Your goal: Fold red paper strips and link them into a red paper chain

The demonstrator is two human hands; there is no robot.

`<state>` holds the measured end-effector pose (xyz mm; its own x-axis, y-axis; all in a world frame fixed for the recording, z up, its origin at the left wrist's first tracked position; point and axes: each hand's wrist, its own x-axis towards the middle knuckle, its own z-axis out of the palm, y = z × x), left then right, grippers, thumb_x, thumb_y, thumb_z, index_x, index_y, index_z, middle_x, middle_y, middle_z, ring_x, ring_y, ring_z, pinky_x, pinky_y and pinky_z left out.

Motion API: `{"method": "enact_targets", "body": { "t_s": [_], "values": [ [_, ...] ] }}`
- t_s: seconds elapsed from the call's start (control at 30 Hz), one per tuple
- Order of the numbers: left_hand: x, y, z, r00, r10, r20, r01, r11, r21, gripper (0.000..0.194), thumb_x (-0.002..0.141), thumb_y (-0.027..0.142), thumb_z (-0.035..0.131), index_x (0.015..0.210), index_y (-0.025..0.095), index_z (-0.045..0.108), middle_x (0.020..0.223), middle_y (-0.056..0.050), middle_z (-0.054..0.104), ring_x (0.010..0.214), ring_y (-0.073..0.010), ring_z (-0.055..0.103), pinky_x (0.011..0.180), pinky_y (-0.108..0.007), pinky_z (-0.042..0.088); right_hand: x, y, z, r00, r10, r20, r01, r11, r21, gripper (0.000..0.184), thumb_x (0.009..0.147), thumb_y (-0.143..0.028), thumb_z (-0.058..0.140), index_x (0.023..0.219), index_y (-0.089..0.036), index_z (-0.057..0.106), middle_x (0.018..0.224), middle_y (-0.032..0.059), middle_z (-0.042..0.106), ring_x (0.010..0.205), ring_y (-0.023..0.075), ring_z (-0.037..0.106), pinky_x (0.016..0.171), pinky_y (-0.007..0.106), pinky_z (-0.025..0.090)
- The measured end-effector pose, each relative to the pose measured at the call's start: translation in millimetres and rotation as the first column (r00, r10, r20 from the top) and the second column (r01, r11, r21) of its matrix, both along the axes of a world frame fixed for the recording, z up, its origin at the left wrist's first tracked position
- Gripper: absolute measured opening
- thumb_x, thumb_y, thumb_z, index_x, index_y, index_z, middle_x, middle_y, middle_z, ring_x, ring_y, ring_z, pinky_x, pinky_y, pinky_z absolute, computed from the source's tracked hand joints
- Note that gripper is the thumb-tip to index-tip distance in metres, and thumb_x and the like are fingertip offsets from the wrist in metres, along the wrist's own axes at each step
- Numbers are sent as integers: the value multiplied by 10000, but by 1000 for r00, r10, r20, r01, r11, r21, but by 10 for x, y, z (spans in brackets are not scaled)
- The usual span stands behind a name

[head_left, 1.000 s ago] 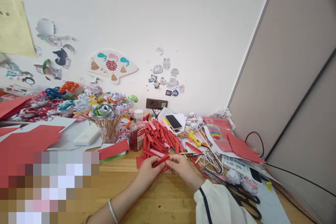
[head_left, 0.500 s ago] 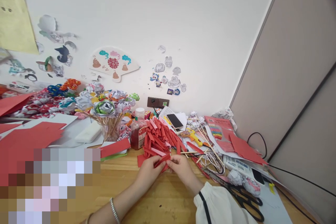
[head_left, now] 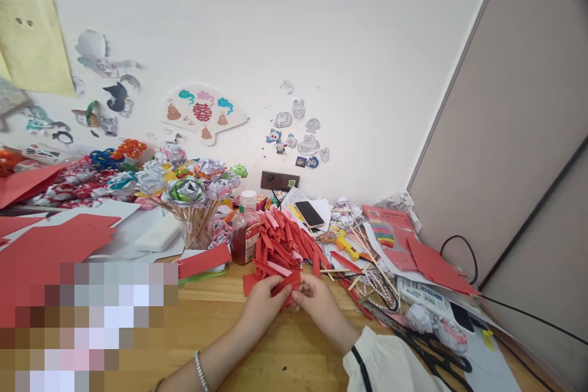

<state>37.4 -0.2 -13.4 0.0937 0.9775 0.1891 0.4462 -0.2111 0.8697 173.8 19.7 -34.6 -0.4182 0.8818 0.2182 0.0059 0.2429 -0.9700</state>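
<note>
A small red paper strip [head_left: 290, 282] is pinched between my two hands, just above the wooden table [head_left: 229, 318]. My left hand [head_left: 266, 301] grips it from the left, thumb against the paper. On the other side, the fingertips of my right hand [head_left: 315, 299] close on its right end. Directly beyond my fingers lies a heap of folded red paper strips [head_left: 280, 236]. A flat piece of red paper [head_left: 248, 284] shows beside my left hand. How the held strip is folded is partly hidden by my fingers.
Behind the heap's left side stands a glass bottle [head_left: 239, 245]. Left of it are paper flowers in a cup [head_left: 197, 229] and red sheets [head_left: 59, 239]. On the right lie a yellow glue gun [head_left: 346, 246], bead strings [head_left: 374, 288] and black-handled scissors [head_left: 436, 355]. A phone [head_left: 309, 214] rests behind.
The strip between my hands now shows a broader red face, and my fingers have shifted slightly on it. The whole view has moved a little; other things lie as before.
</note>
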Motion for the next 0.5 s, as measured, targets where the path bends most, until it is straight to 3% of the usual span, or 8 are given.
{"method": "enact_targets", "body": {
  "t_s": [0.17, 0.27, 0.4, 0.5],
  "values": [
    [36, -35, -2, 992, -88, 88, 89, 996, -6, 406, 742, 453, 357, 647, 124, 577, 656, -25, 603, 645, -168, 503, 598, -236, 369, 72, 24, 35, 972, -180, 153, 155, 975, 159, 264, 782, -346, 421, 622, -148, 490, 523, -34, 422, 486, 92, 409, 464, 196, 318],
    [51, -54, 9, 978, -31, 204, 51, 994, -95, 504, 738, 537, 301, 635, 122, 568, 642, -29, 593, 647, -169, 495, 603, -247, 372, 94, 0, 89, 929, -271, 251, 185, 929, 320, 278, 792, -310, 403, 577, -149, 475, 518, -37, 406, 494, 88, 377, 467, 192, 290],
    [46, -44, 15, 944, 33, 328, 46, 972, -230, 509, 651, 604, 392, 600, 124, 553, 571, -13, 549, 562, -140, 461, 515, -235, 353, 74, -74, 176, 886, -326, 328, 156, 879, 451, 268, 787, -247, 416, 552, -146, 494, 510, -35, 424, 497, 90, 373, 475, 196, 278],
    [42, -35, 14, 911, 18, 413, 135, 931, -339, 477, 587, 612, 470, 590, 137, 515, 492, 28, 469, 454, -99, 410, 425, -208, 304, 61, -111, 219, 893, -320, 316, 144, 869, 472, 235, 784, -231, 422, 622, -149, 570, 573, -3, 532, 547, 112, 451, 516, 207, 332]
  ]
}}
